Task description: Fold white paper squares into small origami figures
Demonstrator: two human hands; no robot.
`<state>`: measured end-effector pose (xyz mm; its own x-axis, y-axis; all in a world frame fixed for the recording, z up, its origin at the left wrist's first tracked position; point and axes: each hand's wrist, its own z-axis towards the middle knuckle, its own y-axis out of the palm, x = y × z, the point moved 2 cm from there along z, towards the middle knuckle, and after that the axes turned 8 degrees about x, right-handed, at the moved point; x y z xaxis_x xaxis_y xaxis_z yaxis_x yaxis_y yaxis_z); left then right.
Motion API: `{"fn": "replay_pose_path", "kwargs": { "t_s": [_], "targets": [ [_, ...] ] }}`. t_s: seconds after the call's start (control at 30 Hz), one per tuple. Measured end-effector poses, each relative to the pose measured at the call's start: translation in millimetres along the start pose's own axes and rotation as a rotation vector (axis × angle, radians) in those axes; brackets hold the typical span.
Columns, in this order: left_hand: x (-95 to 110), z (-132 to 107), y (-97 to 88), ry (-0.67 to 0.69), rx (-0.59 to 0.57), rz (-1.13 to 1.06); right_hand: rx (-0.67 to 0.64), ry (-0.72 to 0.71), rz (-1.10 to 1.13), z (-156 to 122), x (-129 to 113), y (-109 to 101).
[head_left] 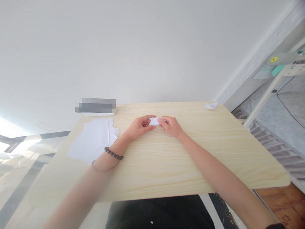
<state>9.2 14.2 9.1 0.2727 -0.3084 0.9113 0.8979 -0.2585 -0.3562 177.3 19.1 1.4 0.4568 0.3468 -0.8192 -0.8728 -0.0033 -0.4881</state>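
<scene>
Between my two hands is a small piece of folded white paper (154,121), held just above the middle of the table (191,162). My left hand (140,125) grips its left side, thumb below and fingers above. At the paper's right end my right hand (170,125) pinches it between thumb and fingers. The fine shape of the folds is too small to make out. A pile of white paper sheets (94,139) lies to the left, partly behind my left forearm.
A folded white paper piece (211,106) sits at the table's far right corner. A blurred-out device (97,106) with a white cable stands at the back left, against the wall (154,54). A white metal frame (265,91) rises beyond the table's right edge.
</scene>
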Motion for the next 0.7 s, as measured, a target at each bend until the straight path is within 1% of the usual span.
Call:
{"fn": "replay_pose_path", "kwargs": {
  "t_s": [0.1, 0.2, 0.37, 0.7],
  "targets": [
    [0.1, -0.1, 0.7, -0.001, -0.008, -0.058, 0.007, 0.001, -0.002, -0.3, -0.6, 0.0],
    [-2.6, -0.1, 1.2, -0.031, -0.010, -0.077, 0.008, 0.019, -0.003, -0.5, -0.8, 0.1],
    [-6.2, -0.2, 1.1, -0.060, 0.021, -0.035, 0.005, 0.027, -0.008, -0.3, -0.8, 0.3],
    [-0.7, -1.0, 0.3, -0.063, 0.044, 0.003, 0.005, 0.012, -0.025, -0.5, -1.2, 0.2]
  ]
}}
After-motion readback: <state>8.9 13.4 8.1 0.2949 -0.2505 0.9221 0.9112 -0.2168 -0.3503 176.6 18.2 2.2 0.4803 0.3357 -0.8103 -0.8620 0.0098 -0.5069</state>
